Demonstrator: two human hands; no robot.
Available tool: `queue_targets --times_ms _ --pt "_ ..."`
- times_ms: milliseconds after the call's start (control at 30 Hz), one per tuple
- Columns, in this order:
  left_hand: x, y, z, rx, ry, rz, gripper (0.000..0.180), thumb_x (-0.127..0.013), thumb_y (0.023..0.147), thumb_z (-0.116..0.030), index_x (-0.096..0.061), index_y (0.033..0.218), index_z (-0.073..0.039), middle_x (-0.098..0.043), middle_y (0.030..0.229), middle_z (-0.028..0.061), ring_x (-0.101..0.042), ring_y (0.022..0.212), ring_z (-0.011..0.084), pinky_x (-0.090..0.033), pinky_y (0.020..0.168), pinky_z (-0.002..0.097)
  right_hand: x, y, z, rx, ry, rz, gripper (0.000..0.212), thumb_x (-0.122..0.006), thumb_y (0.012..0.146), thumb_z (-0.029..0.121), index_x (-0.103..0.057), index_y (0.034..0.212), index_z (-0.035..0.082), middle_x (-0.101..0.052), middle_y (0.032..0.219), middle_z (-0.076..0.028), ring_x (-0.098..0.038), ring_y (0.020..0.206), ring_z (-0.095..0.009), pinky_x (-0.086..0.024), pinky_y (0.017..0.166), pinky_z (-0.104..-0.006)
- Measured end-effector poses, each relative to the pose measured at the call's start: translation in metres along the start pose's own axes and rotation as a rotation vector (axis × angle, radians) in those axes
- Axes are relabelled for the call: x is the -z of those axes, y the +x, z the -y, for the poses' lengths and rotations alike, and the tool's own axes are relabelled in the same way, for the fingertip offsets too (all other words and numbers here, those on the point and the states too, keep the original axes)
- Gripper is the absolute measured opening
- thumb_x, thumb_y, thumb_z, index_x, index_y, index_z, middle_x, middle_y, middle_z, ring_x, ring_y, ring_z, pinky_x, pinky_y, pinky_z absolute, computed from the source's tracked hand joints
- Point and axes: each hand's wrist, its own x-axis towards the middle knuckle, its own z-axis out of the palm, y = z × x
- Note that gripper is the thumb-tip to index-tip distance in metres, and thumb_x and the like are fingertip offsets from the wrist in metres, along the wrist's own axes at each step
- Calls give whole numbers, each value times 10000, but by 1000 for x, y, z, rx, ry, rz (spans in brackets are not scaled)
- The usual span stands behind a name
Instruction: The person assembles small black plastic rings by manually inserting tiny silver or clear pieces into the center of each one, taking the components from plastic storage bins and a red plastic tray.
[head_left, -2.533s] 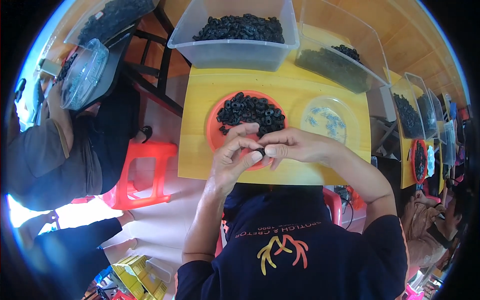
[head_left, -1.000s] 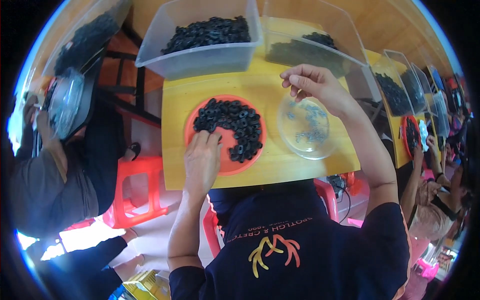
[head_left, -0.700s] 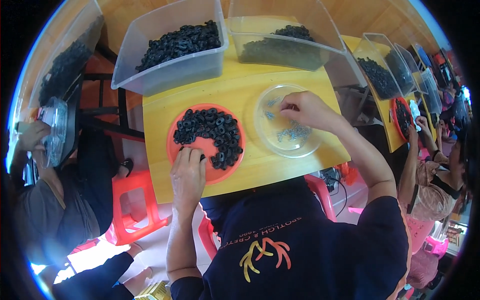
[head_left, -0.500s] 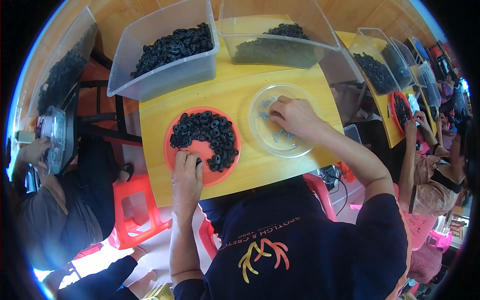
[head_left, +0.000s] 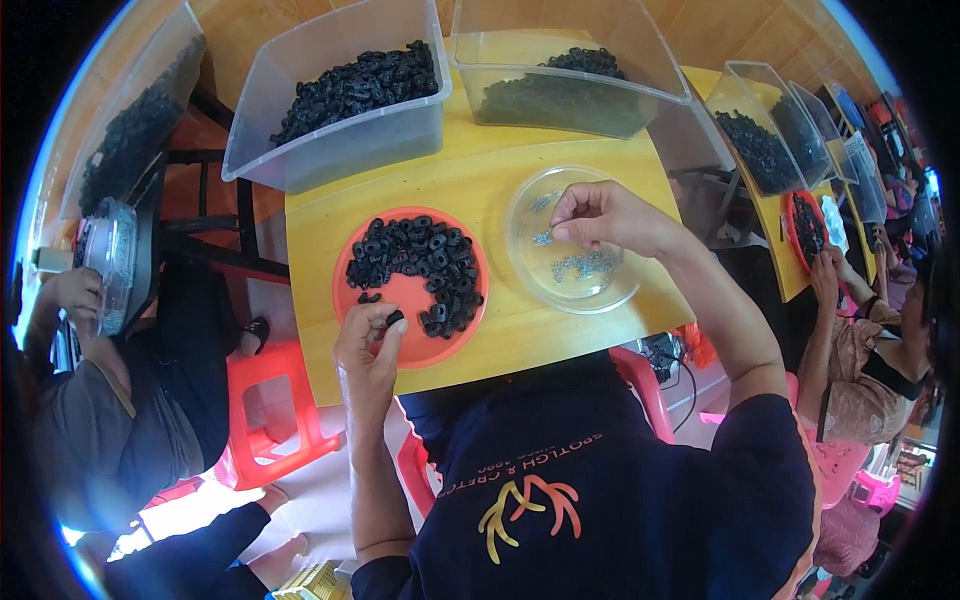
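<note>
Over the orange plate near the bench's front edge, my left hand pinches one light, stiff black ring; my right hand perhaps nips a tiny metal piece

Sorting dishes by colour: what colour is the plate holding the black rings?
Orange-red plate, seen in the head view.

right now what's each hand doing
left hand: pinching a black ring over the orange plate
right hand: fingertips pinched over the clear dish, contents unclear
</note>
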Motion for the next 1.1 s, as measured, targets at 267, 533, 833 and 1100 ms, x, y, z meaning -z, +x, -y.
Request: queue_targets --times_ms 267,533,833,1100 --pt "0 -2 5 -9 -163 64 198 -644 865 62 -630 1055 10 -577 1013 47 -589 936 107 -480 848 251 6 1 -2 179 -141 41 161 -701 905 162 -652 978 27 -654 861 -5 -557 689 -59 -452 614 -216" --pt "-4 -1 -2 32 -341 102 233 -637 875 66 -613 1095 -5 -592 1008 25 -596 928 106 -493 840 253 10 11 -36 180 -182 -74 180 -728 894 197 -658 981 56 -620 829 22 -526 709 -31 -401 569 -186" --pt "-19 -7 -20 58 -591 127 262 -643 844 107 -611 1075 -12 -638 992 65 -651 888 155 -552 826 295 -28 -16 14 53 132 67 147 -723 897 179 -651 964 70 -599 821 53 -487 677 -8 -375 571 -174" --pt "-29 -7 -36 -14 -580 54 257 -654 859 61 -629 1103 -16 -589 958 17 -557 890 102 -472 809 238 -91 -18 32 234 120 237 110 -683 926 91 -622 1005 45 -608 888 51 -530 758 -5 -426 644 -194"
